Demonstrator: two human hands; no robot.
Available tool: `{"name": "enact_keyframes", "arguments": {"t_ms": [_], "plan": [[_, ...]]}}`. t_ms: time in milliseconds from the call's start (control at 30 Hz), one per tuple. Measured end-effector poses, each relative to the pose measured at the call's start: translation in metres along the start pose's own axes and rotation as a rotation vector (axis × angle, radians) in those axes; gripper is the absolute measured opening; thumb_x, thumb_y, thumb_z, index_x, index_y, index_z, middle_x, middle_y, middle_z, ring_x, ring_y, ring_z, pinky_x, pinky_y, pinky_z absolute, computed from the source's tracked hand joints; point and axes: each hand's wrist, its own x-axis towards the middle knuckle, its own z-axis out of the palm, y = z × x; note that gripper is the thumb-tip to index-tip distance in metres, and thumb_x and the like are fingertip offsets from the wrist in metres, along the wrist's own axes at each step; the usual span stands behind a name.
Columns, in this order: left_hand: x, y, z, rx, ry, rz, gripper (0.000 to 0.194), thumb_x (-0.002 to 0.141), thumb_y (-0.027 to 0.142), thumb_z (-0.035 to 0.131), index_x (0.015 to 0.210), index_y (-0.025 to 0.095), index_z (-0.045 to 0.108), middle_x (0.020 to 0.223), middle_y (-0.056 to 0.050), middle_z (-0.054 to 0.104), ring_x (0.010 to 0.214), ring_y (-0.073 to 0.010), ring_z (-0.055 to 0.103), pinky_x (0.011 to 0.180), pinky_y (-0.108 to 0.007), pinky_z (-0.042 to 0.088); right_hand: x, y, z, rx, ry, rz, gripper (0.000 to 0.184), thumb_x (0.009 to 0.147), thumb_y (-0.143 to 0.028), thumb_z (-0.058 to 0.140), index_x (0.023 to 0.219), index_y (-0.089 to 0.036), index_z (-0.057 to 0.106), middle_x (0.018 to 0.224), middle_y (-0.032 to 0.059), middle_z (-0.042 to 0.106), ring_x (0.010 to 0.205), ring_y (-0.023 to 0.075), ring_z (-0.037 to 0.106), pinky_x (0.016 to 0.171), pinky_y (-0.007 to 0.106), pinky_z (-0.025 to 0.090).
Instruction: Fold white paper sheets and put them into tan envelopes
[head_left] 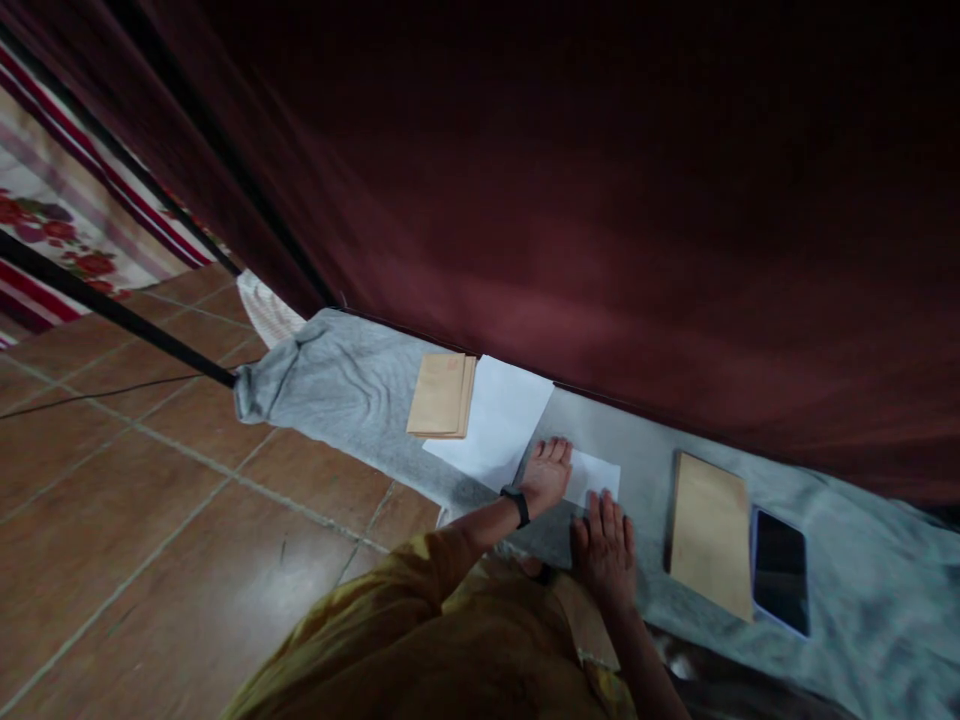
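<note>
My left hand [546,471] lies flat with fingers stretched out on a small folded white paper [598,472]. A black band sits on that wrist. My right hand [604,548] rests flat beside it, fingertips touching the paper's near edge. The paper lies on a grey cloth [352,385] that covers a low surface. A larger white sheet [501,418] lies just left of my left hand.
A stack of brown envelopes [441,396] sits left of the white sheet. Right of my hands lie a brown envelope [711,532] and a dark phone [781,571]. A dark red curtain [600,200] hangs behind. Brown floor tiles [150,480] spread to the left.
</note>
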Motion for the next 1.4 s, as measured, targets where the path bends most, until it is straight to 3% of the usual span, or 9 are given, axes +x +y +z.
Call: {"name": "enact_keyframes", "arguments": {"t_ms": [133, 367, 533, 633, 733, 867, 1033, 1167, 1400], "plan": [[0.021, 0.0, -0.012, -0.067, -0.015, -0.032, 0.037, 0.093, 0.01, 0.043, 0.126, 0.011, 0.06, 0.129, -0.016, 0.063, 0.123, -0.028, 0.056, 0.104, -0.047, 0.046, 0.0, -0.001, 0.0, 0.02, 0.014, 0.004, 0.059, 0.104, -0.043, 0.032, 0.155, -0.014, 0.038, 0.16, 0.0185, 0.037, 0.142, 0.034, 0.041, 0.115, 0.056, 0.029], [0.03, -0.002, -0.044, -0.165, 0.015, -0.006, 0.023, 0.098, 0.018, 0.047, 0.108, 0.019, 0.067, 0.107, -0.007, 0.07, 0.102, -0.0196, 0.065, 0.094, -0.034, 0.052, 0.005, 0.014, -0.002, 0.267, 0.085, 0.038, 0.06, 0.104, -0.039, 0.03, 0.158, -0.015, 0.026, 0.156, 0.0186, 0.041, 0.143, 0.0309, 0.041, 0.112, 0.054, 0.039], [0.007, 0.003, -0.063, -0.24, 0.23, 0.402, 0.024, 0.103, 0.024, 0.044, 0.11, 0.021, 0.066, 0.126, -0.006, 0.066, 0.123, -0.0179, 0.057, 0.109, -0.035, 0.044, 0.032, 0.041, -0.027, 0.45, 0.283, 0.319, 0.075, 0.099, -0.045, 0.041, 0.161, -0.011, 0.013, 0.163, 0.0216, 0.025, 0.15, 0.0351, 0.027, 0.117, 0.056, 0.032], [-0.014, -0.004, -0.051, -0.179, 0.238, 0.589, 0.02, 0.101, 0.019, 0.048, 0.106, 0.02, 0.068, 0.13, -0.005, 0.066, 0.128, -0.0163, 0.055, 0.113, -0.034, 0.041, 0.04, 0.052, -0.039, 0.464, 0.312, 0.226, 0.067, 0.097, -0.037, 0.041, 0.158, -0.013, 0.024, 0.161, 0.0195, 0.03, 0.148, 0.034, 0.03, 0.117, 0.058, 0.031], [-0.033, -0.015, -0.029, -0.104, 0.184, 0.644, 0.014, 0.098, 0.016, 0.055, 0.099, 0.02, 0.069, 0.125, -0.004, 0.068, 0.124, -0.0151, 0.059, 0.113, -0.034, 0.041, 0.032, 0.054, -0.037, 0.418, 0.265, 0.135, 0.062, 0.094, -0.024, 0.04, 0.155, -0.018, 0.033, 0.157, 0.0169, 0.039, 0.143, 0.0324, 0.038, 0.113, 0.06, 0.035], [-0.048, -0.024, -0.013, -0.044, 0.088, 0.623, 0.011, 0.095, 0.016, 0.061, 0.1, 0.021, 0.069, 0.122, -0.005, 0.069, 0.123, -0.0173, 0.06, 0.111, -0.035, 0.042, 0.011, 0.047, -0.025, 0.378, 0.232, 0.127, 0.062, 0.091, -0.014, 0.034, 0.152, -0.024, 0.04, 0.155, 0.0129, 0.044, 0.139, 0.0301, 0.044, 0.111, 0.061, 0.038], [-0.053, -0.014, -0.013, -0.002, 0.028, 0.565, 0.026, 0.096, 0.016, 0.057, 0.121, 0.02, 0.063, 0.137, -0.009, 0.063, 0.129, -0.0195, 0.056, 0.113, -0.037, 0.038, 0.01, 0.023, -0.012, 0.317, 0.087, -0.024, 0.054, 0.1, -0.023, 0.034, 0.154, -0.02, 0.036, 0.156, 0.0162, 0.043, 0.142, 0.0278, 0.042, 0.11, 0.054, 0.042], [-0.062, -0.004, -0.01, 0.029, -0.005, 0.508, 0.042, 0.097, 0.027, 0.053, 0.137, 0.014, 0.055, 0.149, -0.013, 0.053, 0.139, -0.0242, 0.048, 0.118, -0.04, 0.032, 0.012, 0.006, -0.003, 0.118, -0.045, -0.106, 0.051, 0.103, -0.027, 0.032, 0.151, -0.014, 0.041, 0.156, 0.0196, 0.042, 0.145, 0.0308, 0.037, 0.115, 0.055, 0.032], [-0.077, 0.0, 0.0, 0.085, 0.01, 0.464, 0.054, 0.102, 0.036, 0.041, 0.152, 0.013, 0.04, 0.161, -0.013, 0.036, 0.151, -0.0239, 0.029, 0.124, -0.042, 0.018, 0.008, 0.003, 0.0, -0.037, -0.09, -0.065, 0.054, 0.105, -0.033, 0.029, 0.151, -0.01, 0.042, 0.158, 0.0198, 0.038, 0.146, 0.0319, 0.035, 0.116, 0.053, 0.029]]}}
